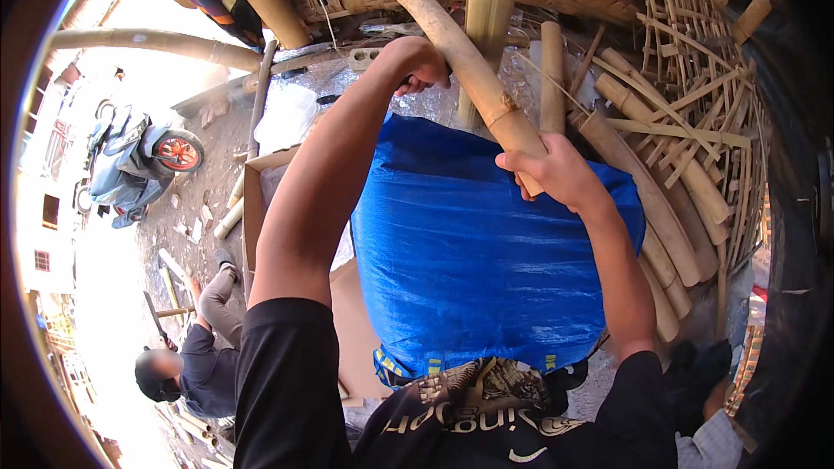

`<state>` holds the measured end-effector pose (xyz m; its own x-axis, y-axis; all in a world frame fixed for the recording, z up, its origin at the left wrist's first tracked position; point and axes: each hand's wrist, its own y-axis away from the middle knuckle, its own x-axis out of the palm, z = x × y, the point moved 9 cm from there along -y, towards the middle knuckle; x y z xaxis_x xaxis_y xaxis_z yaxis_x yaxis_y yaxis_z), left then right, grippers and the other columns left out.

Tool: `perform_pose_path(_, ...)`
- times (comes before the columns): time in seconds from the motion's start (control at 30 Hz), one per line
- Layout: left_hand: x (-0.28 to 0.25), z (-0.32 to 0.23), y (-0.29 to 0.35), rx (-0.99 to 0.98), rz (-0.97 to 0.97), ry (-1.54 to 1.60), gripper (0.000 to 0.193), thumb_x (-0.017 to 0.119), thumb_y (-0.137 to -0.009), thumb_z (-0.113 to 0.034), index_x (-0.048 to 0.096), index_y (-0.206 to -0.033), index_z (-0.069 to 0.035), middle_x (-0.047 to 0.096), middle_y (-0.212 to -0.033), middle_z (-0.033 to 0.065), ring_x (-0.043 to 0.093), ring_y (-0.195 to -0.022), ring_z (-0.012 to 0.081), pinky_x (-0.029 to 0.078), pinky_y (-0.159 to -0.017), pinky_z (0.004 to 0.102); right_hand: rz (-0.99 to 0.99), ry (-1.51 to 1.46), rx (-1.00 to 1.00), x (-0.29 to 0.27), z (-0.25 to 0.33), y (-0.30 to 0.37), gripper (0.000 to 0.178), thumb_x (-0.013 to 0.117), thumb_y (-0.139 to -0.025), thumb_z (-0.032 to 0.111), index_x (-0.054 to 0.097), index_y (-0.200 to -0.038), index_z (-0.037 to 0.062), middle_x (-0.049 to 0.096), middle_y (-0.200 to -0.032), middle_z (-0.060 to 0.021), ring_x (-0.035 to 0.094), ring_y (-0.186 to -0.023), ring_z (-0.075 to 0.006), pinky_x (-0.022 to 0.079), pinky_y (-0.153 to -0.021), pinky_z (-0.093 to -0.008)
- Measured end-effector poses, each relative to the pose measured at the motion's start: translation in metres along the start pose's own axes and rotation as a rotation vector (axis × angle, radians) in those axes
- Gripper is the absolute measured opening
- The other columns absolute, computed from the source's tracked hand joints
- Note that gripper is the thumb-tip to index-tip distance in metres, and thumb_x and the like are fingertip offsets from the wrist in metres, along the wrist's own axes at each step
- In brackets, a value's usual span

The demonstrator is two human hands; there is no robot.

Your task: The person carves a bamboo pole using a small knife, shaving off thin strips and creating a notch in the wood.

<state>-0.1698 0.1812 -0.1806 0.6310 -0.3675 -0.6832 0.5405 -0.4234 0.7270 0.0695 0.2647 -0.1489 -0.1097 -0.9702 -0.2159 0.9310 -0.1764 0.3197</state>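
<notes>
An outdoor work yard in hard sunlight, with bare dirt ground (187, 208) littered with offcuts, and woven bamboo walls at the top of the view. A curved bamboo pole (460, 56) runs slantwise from the upper middle down to the right, held above a bulging blue tarp bundle (469, 243) that fills the centre; what the bundle holds cannot be seen. The left hand (417, 65) is closed around the pole's upper stretch, knuckles up. The right hand (556, 172) grips the lower end, fingers wrapped tight, just past a dark node ring on the pole. Both forearms reach up from a black shirt at the lower edge.

To the right, close beside the bundle, lies a stack of similar curved bamboo pieces (669, 234), and beyond them a lattice of thin bamboo strips (695, 69). An upright bamboo post (488, 9) stands right behind the held pole. To the left, an open cardboard box (256, 208) rests against the bundle. Farther left a parked scooter (139, 161) stands in the sun, and another person (204, 347) crouches low on the ground.
</notes>
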Motion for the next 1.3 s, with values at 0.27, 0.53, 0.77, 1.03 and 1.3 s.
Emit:
perform_pose_path(0.27, 0.004, -0.005, -0.009, -0.001, 0.059, -0.015, 0.061, 0.053, -0.097, -0.056, 0.061, -0.082, 0.003, 0.059, -0.063, 0.0136, 0.061, -0.056, 0.0245, 0.051, -0.058, 0.0412, -0.047, -0.036, -0.027, 0.005, 0.0, -0.017, 0.037, 0.076, -0.085, 0.031, 0.061, -0.097, -0.0007, 0.058, -0.073, -0.0046, 0.058, -0.056, -0.0127, 0.05, -0.052, -0.0275)
perform_pose_path(0.53, 0.008, -0.012, 0.0, -0.017, 0.04, -0.084, 0.057, 0.054, -0.098, -0.052, 0.062, -0.082, 0.002, 0.062, -0.068, 0.014, 0.062, -0.061, 0.0251, 0.052, -0.063, 0.0416, -0.056, 0.023, -0.078, -0.005, 0.017, -0.019, 0.034, 0.076, -0.085, 0.028, 0.061, -0.096, -0.0006, 0.058, -0.072, -0.0044, 0.058, -0.056, -0.013, 0.048, -0.052, -0.0287)
perform_pose_path(0.77, 0.011, -0.01, -0.012, 0.003, -0.044, 0.008, 0.055, 0.065, -0.091, -0.054, 0.061, -0.081, 0.0, 0.053, -0.06, 0.0081, 0.053, -0.051, 0.0208, 0.047, -0.051, 0.0385, 0.038, 0.079, 0.016, -0.011, -0.007, -0.031, 0.037, 0.077, -0.085, 0.028, 0.061, -0.098, -0.0023, 0.06, -0.072, -0.0051, 0.059, -0.057, -0.0127, 0.048, -0.053, -0.028)
perform_pose_path(1.03, 0.014, -0.006, 0.032, 0.291, -0.021, 0.134, 0.039, 0.072, -0.083, -0.029, 0.068, -0.109, 0.001, 0.075, -0.086, 0.0078, 0.072, -0.075, 0.0143, 0.055, -0.065, 0.0302, -0.172, 0.051, -0.148, -0.024, 0.002, -0.001, 0.044, 0.079, -0.083, 0.027, 0.06, -0.107, -0.0044, 0.063, -0.077, -0.008, 0.06, -0.055, -0.0139, 0.05, -0.053, -0.0304)
perform_pose_path(1.3, 0.0, 0.014, 0.066, 0.663, -0.119, 0.834, 0.047, 0.07, -0.092, -0.023, 0.058, -0.13, 0.003, 0.073, -0.1, 0.0125, 0.069, -0.079, 0.0145, 0.052, -0.065, 0.0261, -0.363, 0.14, -0.185, -0.05, -0.018, 0.002, 0.041, 0.082, -0.079, 0.025, 0.062, -0.104, -0.0022, 0.068, -0.084, -0.0148, 0.064, -0.063, -0.0184, 0.053, -0.062, -0.0352)
